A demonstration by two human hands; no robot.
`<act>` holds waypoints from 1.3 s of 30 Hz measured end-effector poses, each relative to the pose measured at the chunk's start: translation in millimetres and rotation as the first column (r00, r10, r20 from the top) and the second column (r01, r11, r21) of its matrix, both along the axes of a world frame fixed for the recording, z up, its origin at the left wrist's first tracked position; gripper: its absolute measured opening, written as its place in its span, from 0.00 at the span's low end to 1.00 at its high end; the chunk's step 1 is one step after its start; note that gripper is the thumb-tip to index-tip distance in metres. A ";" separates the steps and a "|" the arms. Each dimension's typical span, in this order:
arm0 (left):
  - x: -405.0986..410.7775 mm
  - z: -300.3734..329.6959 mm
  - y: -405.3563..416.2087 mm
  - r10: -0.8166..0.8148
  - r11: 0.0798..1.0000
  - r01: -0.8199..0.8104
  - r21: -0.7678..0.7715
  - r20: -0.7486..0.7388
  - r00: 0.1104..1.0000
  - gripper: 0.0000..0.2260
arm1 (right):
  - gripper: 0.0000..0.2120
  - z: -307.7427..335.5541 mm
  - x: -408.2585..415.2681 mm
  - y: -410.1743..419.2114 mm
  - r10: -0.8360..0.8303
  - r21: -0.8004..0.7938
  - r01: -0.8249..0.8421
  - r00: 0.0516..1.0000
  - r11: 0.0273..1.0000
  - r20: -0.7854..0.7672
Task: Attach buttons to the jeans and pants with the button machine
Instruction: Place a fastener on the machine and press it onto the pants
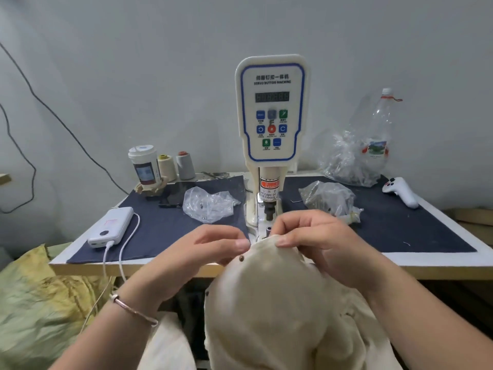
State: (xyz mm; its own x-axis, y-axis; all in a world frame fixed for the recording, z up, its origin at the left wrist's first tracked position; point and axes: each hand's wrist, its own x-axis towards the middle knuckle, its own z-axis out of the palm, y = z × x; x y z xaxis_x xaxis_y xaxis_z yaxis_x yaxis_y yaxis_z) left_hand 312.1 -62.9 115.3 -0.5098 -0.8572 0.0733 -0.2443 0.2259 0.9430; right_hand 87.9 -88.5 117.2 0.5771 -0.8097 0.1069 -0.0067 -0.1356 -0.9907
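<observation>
Cream pants (pixel 269 303) bunched at the desk's (pixel 400 259) front edge, waistband lifted toward the lower die (pixel 267 229) of the servo button machine (pixel 271 113). Left hand (pixel 213 244) and right hand (pixel 314 236) apart, each pinching the fabric edge. One dark button (pixel 241 258) already set near the left fingers. Positioning step, apparently. Next: lay the marked spot flat on the die, fingers kept clear of the punch (pixel 269 209).
</observation>
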 end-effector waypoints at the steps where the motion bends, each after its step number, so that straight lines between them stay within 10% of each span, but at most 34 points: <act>1: -3.6 10.6 7.0 0.015 1.000 -0.013 -0.021 0.095 0.995 0.18 | 0.07 3.5 6.6 7.1 0.000 -0.049 -0.002 0.999 0.999 -0.042; 8: -12.9 38.3 42.6 0.023 1.000 -0.022 -0.007 0.210 0.977 0.15 | 0.03 20.4 9.3 32.5 0.050 -0.249 -0.055 0.998 0.967 -0.027; 12: -0.9 35.7 61.2 -0.213 0.973 0.208 0.097 0.041 0.976 0.06 | 0.23 9.3 -24.1 6.5 0.097 -0.101 -0.116 0.979 0.988 -0.177; 17: 15.6 27.0 68.2 -0.255 0.959 0.262 0.109 -0.075 0.964 0.08 | 0.16 -65.3 -13.7 -11.1 0.171 0.010 -0.294 0.530 0.956 -0.831; 27: 46.9 13.2 61.2 -0.385 0.874 0.433 0.223 -0.229 0.894 0.13 | 0.28 -122.0 -4.5 -12.2 0.321 0.271 -0.297 0.134 0.916 -0.938; 35: 66.7 8.0 62.4 -0.500 0.800 0.508 0.320 -0.112 0.859 0.18 | 0.10 -153.5 4.0 -6.0 0.458 0.400 -0.249 0.253 0.882 -0.852; 39: 70.2 9.1 61.9 -0.559 0.777 0.537 0.327 -0.033 0.829 0.18 | 0.18 -160.3 9.0 -3.1 0.412 0.363 -0.222 0.243 0.905 -0.878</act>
